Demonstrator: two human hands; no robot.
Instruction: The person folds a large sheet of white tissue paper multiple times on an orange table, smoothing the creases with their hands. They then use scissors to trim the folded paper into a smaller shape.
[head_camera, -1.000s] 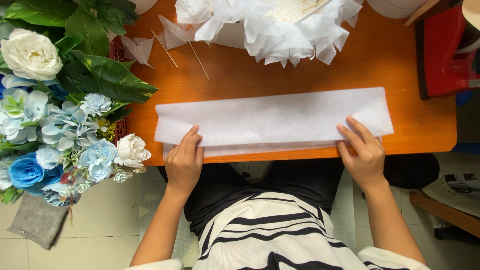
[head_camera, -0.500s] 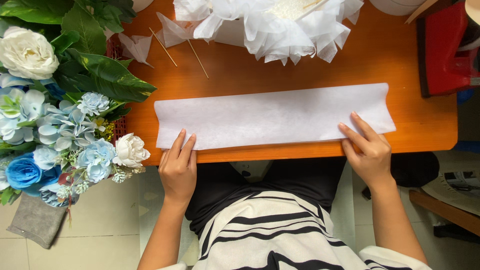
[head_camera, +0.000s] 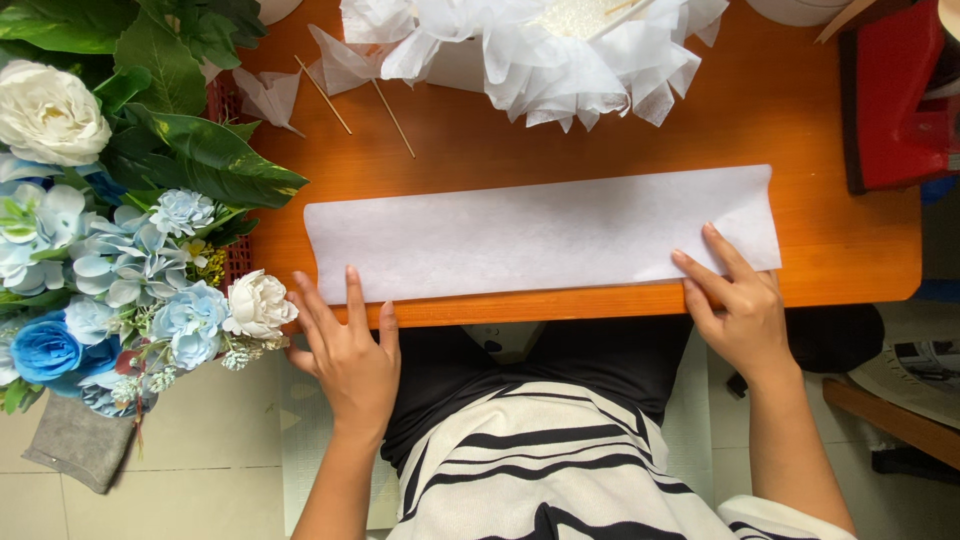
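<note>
A long strip of white tissue paper (head_camera: 540, 235) lies flat along the near side of an orange wooden table (head_camera: 840, 250). My right hand (head_camera: 735, 305) rests at the table's front edge, its fingertips pressing the strip's lower right corner. My left hand (head_camera: 345, 355) hovers flat just below the table's edge, near the strip's lower left corner, fingers apart and holding nothing. It does not touch the paper.
A bouquet of blue and white artificial flowers (head_camera: 110, 250) with green leaves stands at the left. White tissue paper flowers (head_camera: 540, 50) lie at the table's far side, with thin wooden sticks (head_camera: 393, 118) beside them. A red object (head_camera: 895, 100) sits at the right.
The folded strip has been laid flat into a single layer. My left hand has drawn back off the paper to below the table's edge; my right hand stays at the right corner.
</note>
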